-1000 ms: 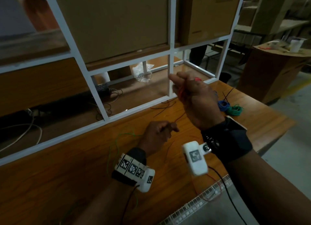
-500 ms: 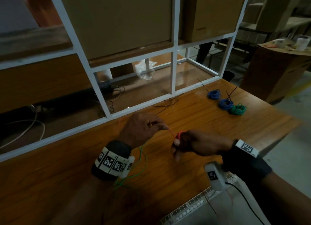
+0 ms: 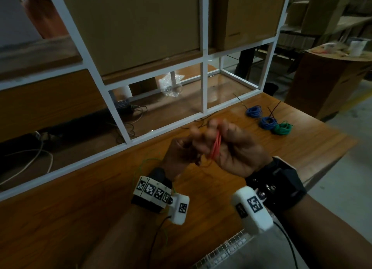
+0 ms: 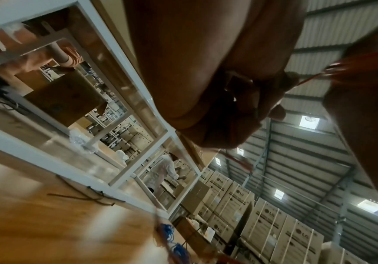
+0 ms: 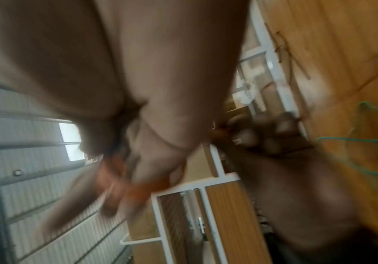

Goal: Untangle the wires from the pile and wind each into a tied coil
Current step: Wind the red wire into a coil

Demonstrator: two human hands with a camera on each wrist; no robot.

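Note:
A thin red wire (image 3: 216,146) is looped several times around the fingers of my right hand (image 3: 227,146), which is raised palm-up above the wooden table (image 3: 312,148). My left hand (image 3: 181,152) sits just left of it with fingers curled, pinching the wire's free run (image 4: 307,80). In the right wrist view the red loops (image 5: 136,189) are blurred across the fingers. A loose green wire (image 3: 149,162) lies on the table under my left wrist. Two blue coils (image 3: 254,112) (image 3: 267,123) and a green coil (image 3: 282,128) lie at the table's far right.
A white metal shelf frame (image 3: 204,87) stands along the table's back edge, with cardboard boxes (image 3: 130,27) on it. Dark thin wires (image 3: 203,122) lie by the frame's foot. A white ridged strip (image 3: 227,246) runs along the near table edge.
My right hand has turned palm-up and risen, with more red loops around its fingers. The left hand has stayed close, feeding the wire toward it.

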